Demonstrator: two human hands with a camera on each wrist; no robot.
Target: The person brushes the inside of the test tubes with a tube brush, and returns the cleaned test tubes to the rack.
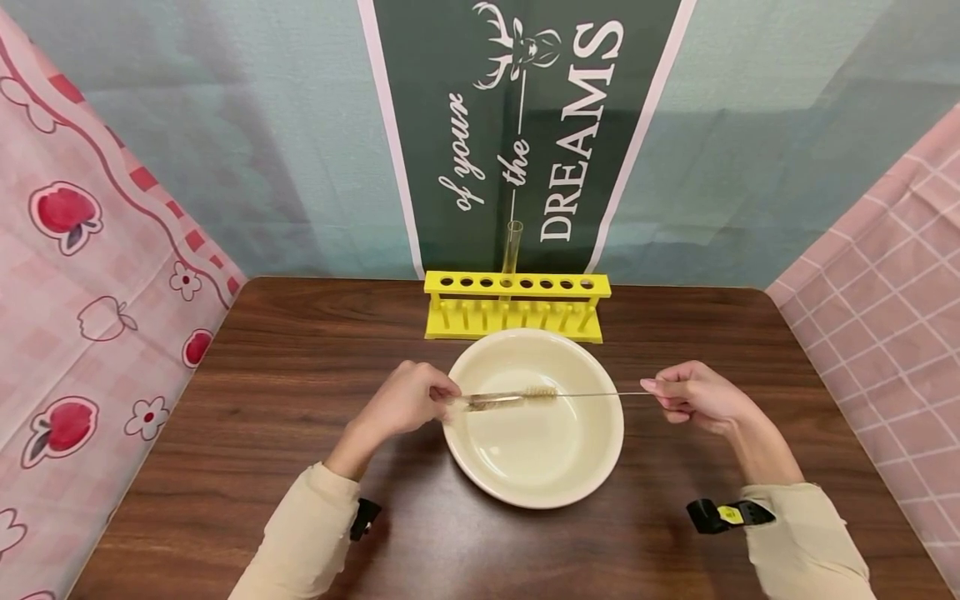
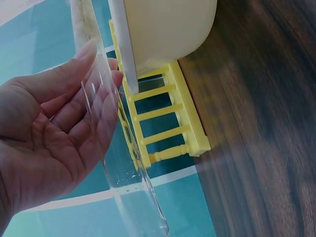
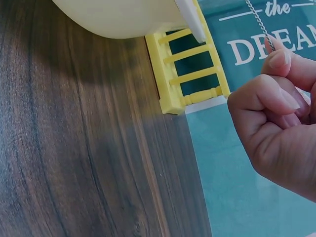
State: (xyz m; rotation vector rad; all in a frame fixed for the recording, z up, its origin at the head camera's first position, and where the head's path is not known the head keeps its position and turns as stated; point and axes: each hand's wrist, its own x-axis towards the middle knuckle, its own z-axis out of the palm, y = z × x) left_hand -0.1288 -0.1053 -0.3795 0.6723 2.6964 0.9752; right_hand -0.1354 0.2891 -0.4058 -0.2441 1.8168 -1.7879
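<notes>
My left hand (image 1: 411, 397) pinches a clear glass test tube (image 2: 133, 197) between thumb and fingers, level over the left side of a cream basin (image 1: 540, 467). Across from it, my right hand (image 1: 693, 395) grips the twisted wire handle (image 3: 258, 20) of a test tube brush (image 1: 540, 392). The wire runs level above the basin. Part of the bristles shows at the tube's mouth; how far the brush reaches inside is hard to tell. In the left wrist view the tube's rounded closed end points away from the basin, with small droplets on the glass.
Behind the basin stands a yellow test tube rack (image 1: 517, 285), with another test tube (image 1: 512, 246) upright in one hole. The brown wooden table (image 1: 247, 467) meets a printed cloth backdrop (image 1: 300, 142) at the back. Pink cloths hang at both sides.
</notes>
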